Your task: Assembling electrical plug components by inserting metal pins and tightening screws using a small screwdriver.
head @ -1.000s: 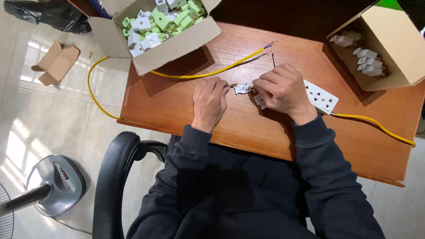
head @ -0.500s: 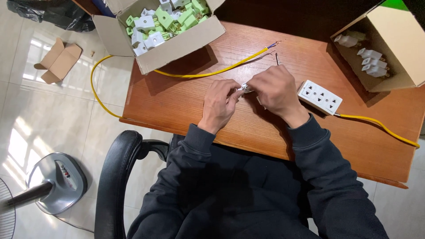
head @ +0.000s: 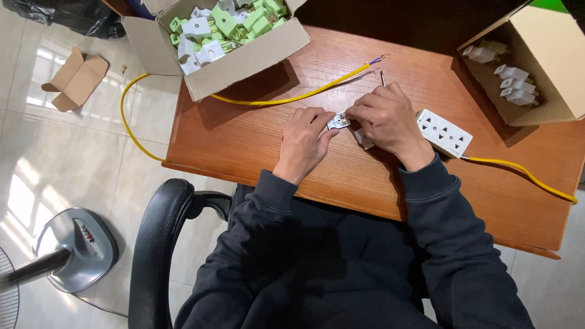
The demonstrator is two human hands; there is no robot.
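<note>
You sit at a wooden desk (head: 256,140) with a box (head: 244,58) of green and white parts at its far left. A yellow cable (head: 292,97) runs to a white socket strip (head: 445,133). Your left hand (head: 304,143) and right hand (head: 387,119) both pinch a small plug part (head: 339,121) between them, mid-desk.

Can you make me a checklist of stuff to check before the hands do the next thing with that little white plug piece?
1. Left hand grips the small white plug piece: ok.
2. Right hand touches the same piece: ok.
3. Yellow cable's bare wire end lies free on the desk: ok.
4. White socket strip sits flat beside the right hand: ok.
5. Piece's screws are tight: cannot tell.
</note>
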